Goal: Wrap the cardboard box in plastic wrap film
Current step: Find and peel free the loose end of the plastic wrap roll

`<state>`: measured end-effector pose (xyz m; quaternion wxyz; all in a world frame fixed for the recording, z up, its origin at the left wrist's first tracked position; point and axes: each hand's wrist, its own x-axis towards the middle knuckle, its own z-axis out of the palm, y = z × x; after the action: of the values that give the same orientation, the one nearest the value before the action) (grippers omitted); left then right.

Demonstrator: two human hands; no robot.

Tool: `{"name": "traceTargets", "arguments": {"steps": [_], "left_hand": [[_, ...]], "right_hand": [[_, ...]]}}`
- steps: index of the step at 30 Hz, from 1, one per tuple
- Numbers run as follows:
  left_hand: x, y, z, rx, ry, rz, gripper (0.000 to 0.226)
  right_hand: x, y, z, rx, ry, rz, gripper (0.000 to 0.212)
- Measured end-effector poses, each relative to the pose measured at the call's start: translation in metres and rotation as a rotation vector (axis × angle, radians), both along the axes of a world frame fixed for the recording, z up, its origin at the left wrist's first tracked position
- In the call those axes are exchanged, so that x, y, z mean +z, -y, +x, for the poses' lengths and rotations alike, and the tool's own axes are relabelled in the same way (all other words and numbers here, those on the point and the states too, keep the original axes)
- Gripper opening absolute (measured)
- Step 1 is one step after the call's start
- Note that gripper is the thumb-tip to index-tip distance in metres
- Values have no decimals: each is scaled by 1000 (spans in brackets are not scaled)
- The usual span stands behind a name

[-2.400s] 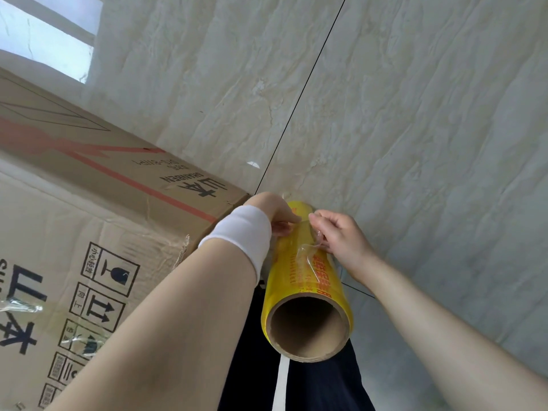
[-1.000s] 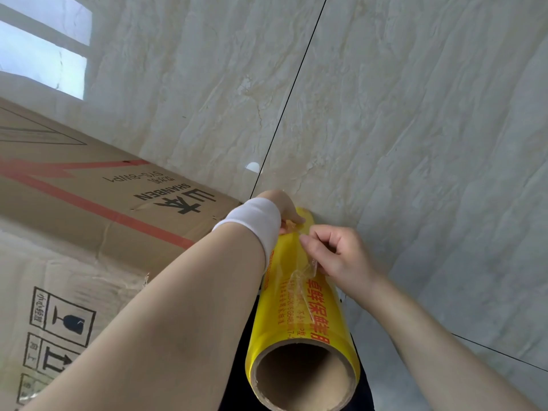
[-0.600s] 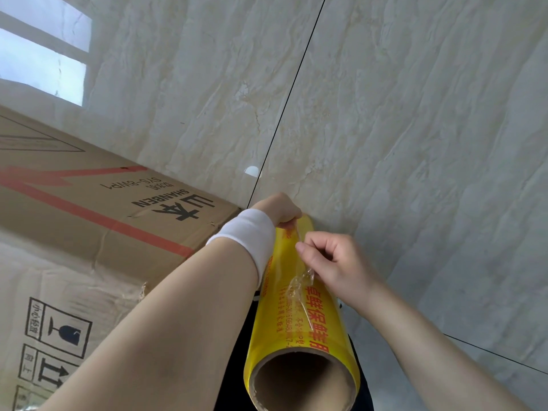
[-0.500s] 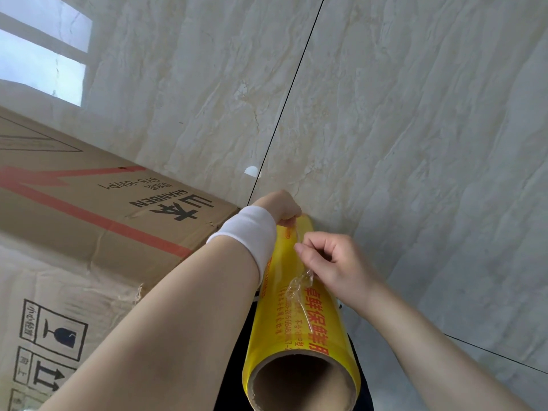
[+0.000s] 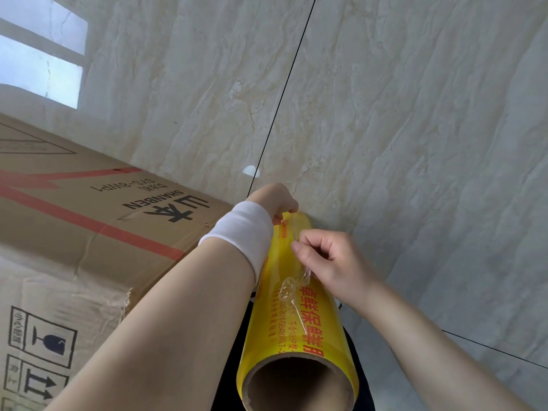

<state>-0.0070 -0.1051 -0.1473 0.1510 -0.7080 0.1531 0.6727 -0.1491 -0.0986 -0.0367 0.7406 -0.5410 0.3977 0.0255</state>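
Note:
A yellow roll of plastic wrap film (image 5: 284, 315) with red print and a cardboard core stands upright below me, its open end toward the camera. My left hand (image 5: 275, 200), with a white wristband, grips the roll's far end; its fingers are mostly hidden. My right hand (image 5: 329, 262) pinches a crumpled loose strip of clear film (image 5: 293, 287) lifted off the roll's side. The large brown cardboard box (image 5: 98, 221) with red stripes and black print lies at the left on the floor.
Pale marble floor tiles (image 5: 415, 143) with a dark grout line fill the upper and right area. A bright window reflection (image 5: 41, 63) lies on the floor at the top left. Dark trousers (image 5: 228, 375) show beneath the roll.
The roll has come nearer the camera. My right hand keeps picking at the film edge and has drawn a small crumpled strip free; my left hand stays on the far end.

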Motion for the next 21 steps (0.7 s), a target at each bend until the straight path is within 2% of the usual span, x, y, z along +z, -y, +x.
{"name": "traceTargets", "arguments": {"steps": [2, 4, 6, 8, 9, 11, 13, 16, 21], "left_hand": [[0, -4, 4, 34, -34, -35, 26], [0, -12, 8, 76, -101, -104, 20], [1, -20, 10, 187, -136, -154, 18], [-2, -29, 11, 343, -107, -202, 13], [-5, -34, 11, 348, -68, -238, 11], [-12, -43, 14, 107, 6, -337, 26], [-15, -51, 14, -160, 16, -394, 30], [-19, -59, 11, -305, 22, -485, 22], [-21, -57, 12, -657, -4, -626, 25]], "right_hand": [[0, 1, 0, 4, 1, -8, 36], [1, 2, -1, 6, 5, -6, 37], [2, 2, -2, 7, 9, 5, 37], [2, 1, -2, -1, 11, 27, 37], [1, 1, -2, -11, 13, 43, 38], [0, 1, -2, -25, 11, 76, 40], [-1, 1, -4, -31, 1, 98, 40], [0, 2, -4, -37, -4, 116, 39], [1, 3, -3, -50, -13, 125, 37]]}}
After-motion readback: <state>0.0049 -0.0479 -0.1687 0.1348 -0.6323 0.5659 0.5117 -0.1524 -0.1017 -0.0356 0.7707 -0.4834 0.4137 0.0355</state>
